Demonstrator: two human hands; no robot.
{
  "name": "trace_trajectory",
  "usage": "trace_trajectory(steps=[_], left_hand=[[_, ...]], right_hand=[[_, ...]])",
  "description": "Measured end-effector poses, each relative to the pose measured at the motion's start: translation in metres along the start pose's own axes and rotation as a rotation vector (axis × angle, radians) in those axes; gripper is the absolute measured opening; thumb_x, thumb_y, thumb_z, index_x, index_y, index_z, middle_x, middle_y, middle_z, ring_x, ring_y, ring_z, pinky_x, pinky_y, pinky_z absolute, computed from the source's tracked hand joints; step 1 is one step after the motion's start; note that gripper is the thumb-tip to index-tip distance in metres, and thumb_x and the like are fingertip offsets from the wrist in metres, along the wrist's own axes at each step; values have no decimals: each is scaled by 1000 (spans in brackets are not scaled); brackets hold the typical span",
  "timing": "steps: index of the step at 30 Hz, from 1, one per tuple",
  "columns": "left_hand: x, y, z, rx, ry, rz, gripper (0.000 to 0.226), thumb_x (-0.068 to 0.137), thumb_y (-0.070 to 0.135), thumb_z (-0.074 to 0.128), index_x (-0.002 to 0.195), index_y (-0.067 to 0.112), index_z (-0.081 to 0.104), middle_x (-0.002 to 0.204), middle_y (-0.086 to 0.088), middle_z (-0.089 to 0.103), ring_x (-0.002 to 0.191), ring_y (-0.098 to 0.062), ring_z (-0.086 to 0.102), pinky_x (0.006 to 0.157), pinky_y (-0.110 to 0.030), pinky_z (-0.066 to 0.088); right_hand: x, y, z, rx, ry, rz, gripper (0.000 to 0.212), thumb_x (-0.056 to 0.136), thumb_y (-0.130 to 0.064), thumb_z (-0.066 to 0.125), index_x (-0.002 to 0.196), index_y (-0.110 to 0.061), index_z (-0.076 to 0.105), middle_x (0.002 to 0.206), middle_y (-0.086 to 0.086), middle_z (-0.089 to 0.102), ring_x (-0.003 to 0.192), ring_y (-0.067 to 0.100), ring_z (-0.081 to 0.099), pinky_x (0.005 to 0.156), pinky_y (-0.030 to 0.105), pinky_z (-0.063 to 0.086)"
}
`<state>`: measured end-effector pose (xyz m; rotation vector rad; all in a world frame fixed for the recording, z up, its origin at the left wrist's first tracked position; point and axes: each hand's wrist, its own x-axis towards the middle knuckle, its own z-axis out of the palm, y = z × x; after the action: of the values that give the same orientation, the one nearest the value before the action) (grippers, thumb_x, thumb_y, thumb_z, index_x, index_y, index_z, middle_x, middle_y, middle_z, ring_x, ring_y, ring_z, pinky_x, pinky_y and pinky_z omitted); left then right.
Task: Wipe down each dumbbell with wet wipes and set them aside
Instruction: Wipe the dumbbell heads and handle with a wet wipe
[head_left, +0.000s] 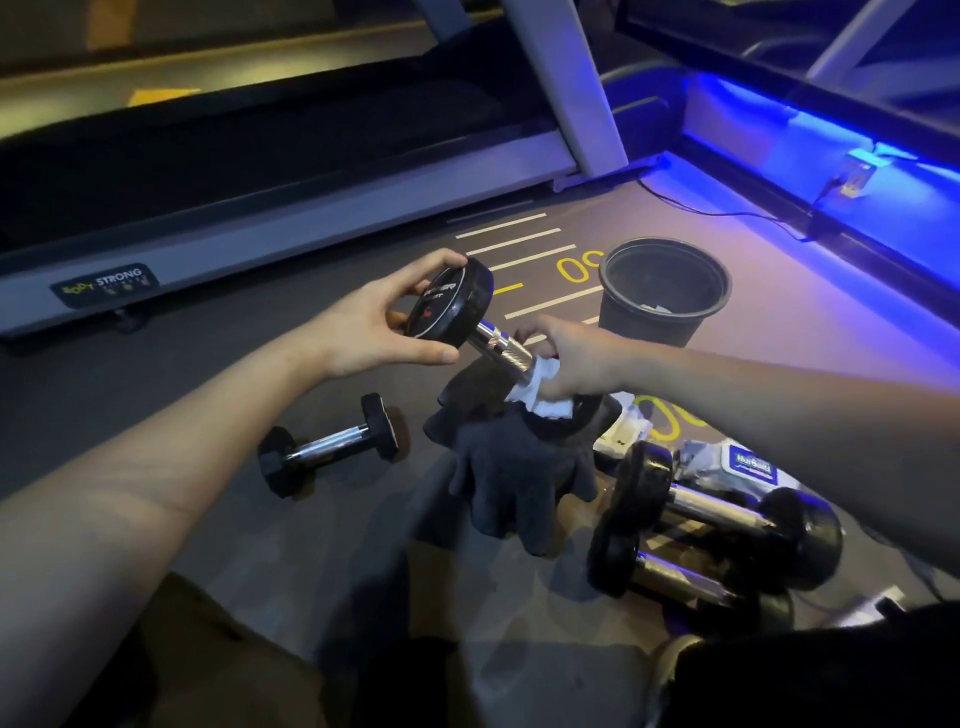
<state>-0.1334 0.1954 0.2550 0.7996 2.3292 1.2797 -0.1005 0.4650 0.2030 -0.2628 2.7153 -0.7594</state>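
A black round-headed dumbbell (457, 306) with a chrome handle is tilted above the floor, its lower end hidden behind my right hand. My left hand (374, 322) grips its upper head. My right hand (566, 358) presses a white wet wipe (545, 395) around the lower part of the handle. A small hexagonal dumbbell (332, 444) lies on the floor to the left. Two larger round dumbbells (722, 512) lie side by side at the right. A wet wipes pack (753, 462) lies just behind them.
A dark grey cloth (514, 467) lies crumpled on the floor under the held dumbbell. A black bin (660, 291) with a used wipe inside stands behind my right hand. A treadmill base (260, 228) runs along the left, and a cable (727, 210) crosses the floor at the back right.
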Motion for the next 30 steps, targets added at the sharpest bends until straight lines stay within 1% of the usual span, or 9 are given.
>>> trace_trajectory(steps=[2, 4, 7, 10, 14, 17, 20, 25, 30], left_hand=[[-1, 2, 1, 0, 1, 5, 89, 76, 9, 86, 145, 44, 42, 139, -5, 51, 98, -22, 75, 88, -25, 56], [-1, 5, 3, 8, 0, 9, 89, 76, 9, 86, 146, 43, 41, 139, -3, 51, 97, -19, 75, 89, -23, 56], [-2, 6, 4, 8, 0, 12, 89, 75, 11, 87, 144, 47, 42, 139, -1, 51, 98, -19, 75, 90, -26, 55], [-4, 5, 3, 9, 8, 12, 87, 73, 18, 89, 138, 53, 43, 135, 1, 52, 99, -22, 76, 97, -39, 55], [-6, 2, 2, 9, -6, 14, 87, 75, 13, 88, 139, 49, 42, 136, -1, 52, 100, -28, 75, 97, -41, 55], [-7, -1, -1, 34, 10, -10, 91, 67, 30, 94, 137, 53, 40, 138, -5, 49, 99, -23, 75, 97, -38, 57], [-11, -9, -5, 120, 41, -58, 103, 55, 52, 88, 141, 58, 31, 140, 2, 51, 122, -10, 61, 104, -41, 53], [-22, -24, -9, 136, 2, -103, 107, 56, 45, 87, 144, 63, 29, 143, 15, 48, 133, -6, 46, 109, -38, 47], [-25, -30, -9, 120, 13, -122, 105, 59, 31, 88, 144, 61, 32, 138, 23, 49, 131, -4, 46, 105, -30, 46]], right_hand=[[-2, 0, -4, -24, -24, -4, 68, 79, -5, 72, 139, -14, 41, 111, -2, 67, 74, 10, 50, 53, 7, 36], [-3, -4, -3, -13, -20, -6, 71, 78, -7, 76, 139, -14, 40, 115, 1, 67, 81, 14, 53, 56, 7, 37], [-2, -4, 6, -51, 73, -22, 88, 67, -29, 91, 138, -16, 41, 111, 3, 61, 100, 23, 56, 74, 27, 42], [-4, -3, 12, -51, 176, -24, 96, 56, -44, 95, 135, -19, 46, 123, 5, 56, 116, 23, 47, 86, 36, 44], [-6, 0, 15, -32, 197, -37, 95, 56, -45, 95, 134, -23, 46, 112, 3, 51, 104, 16, 41, 76, 31, 40], [-7, 7, 12, 3, 223, -67, 86, 59, -40, 93, 130, -22, 49, 105, 1, 54, 100, 15, 45, 71, 23, 38], [-8, 12, 11, 47, 256, -111, 71, 66, -26, 89, 127, -18, 52, 103, -2, 59, 101, 17, 50, 72, 14, 37], [-14, 11, 20, -21, 340, -218, 52, 72, -19, 78, 118, -19, 56, 105, -10, 54, 103, 15, 46, 83, 31, 41], [-20, 8, 10, -38, 462, -251, 37, 75, -15, 68, 111, -15, 61, 102, -4, 55, 100, 18, 48, 80, 31, 40]])
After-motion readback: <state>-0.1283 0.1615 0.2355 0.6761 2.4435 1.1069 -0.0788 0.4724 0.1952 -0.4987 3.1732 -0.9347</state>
